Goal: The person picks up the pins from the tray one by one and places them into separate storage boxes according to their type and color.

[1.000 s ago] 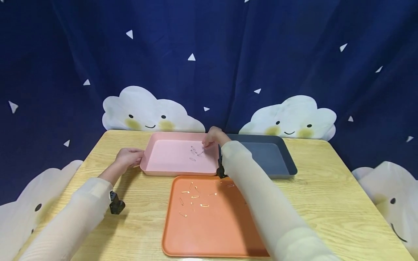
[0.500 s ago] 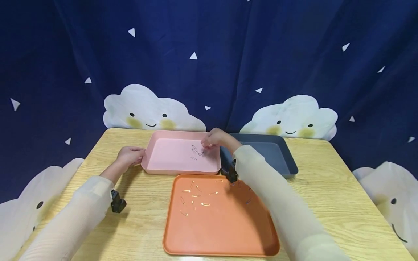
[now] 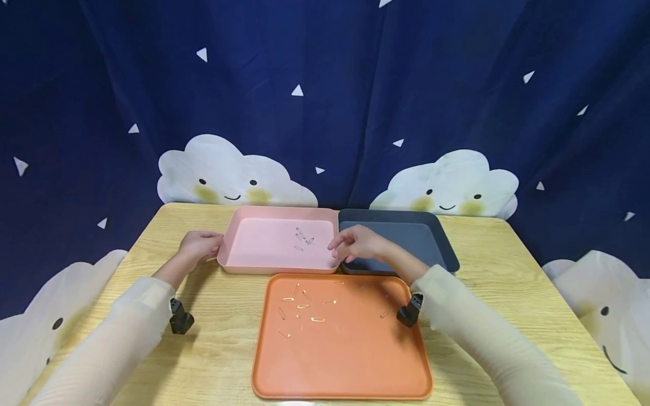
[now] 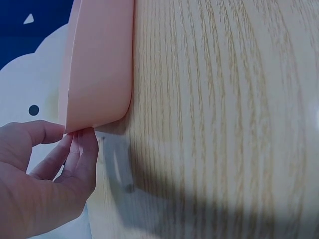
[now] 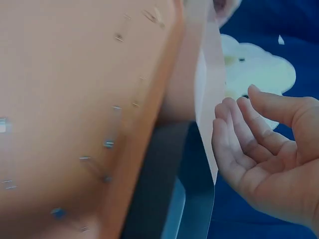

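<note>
My left hand [image 3: 200, 246] pinches the left wall of the pink tray [image 3: 278, 269]; in the left wrist view the thumb [image 4: 47, 132] is at its rim and the fingers [image 4: 85, 152] lie against the outside. Several dark safety pins [image 3: 298, 237] lie inside that tray, toward its right. My right hand [image 3: 361, 243] hovers over the join between the pink tray and the dark blue-grey tray [image 3: 447, 248]. Its fingers [image 5: 239, 134] are loosely bent, and nothing shows between them. Below lies the orange tray [image 3: 340, 361] with several gold safety pins [image 3: 302, 306] and a few darker ones [image 3: 384, 314].
All three trays sit on a wooden table [image 3: 497, 316]. The pink and blue-grey trays stand side by side behind the orange one. A dark blue curtain [image 3: 325, 101] with clouds hangs behind. Black cameras [image 3: 410, 310] are strapped at both wrists.
My right hand has drawn back from over the pins in the pink tray, rightward and toward me, and its fingers have spread. The left hand stays at the pink tray's edge.
</note>
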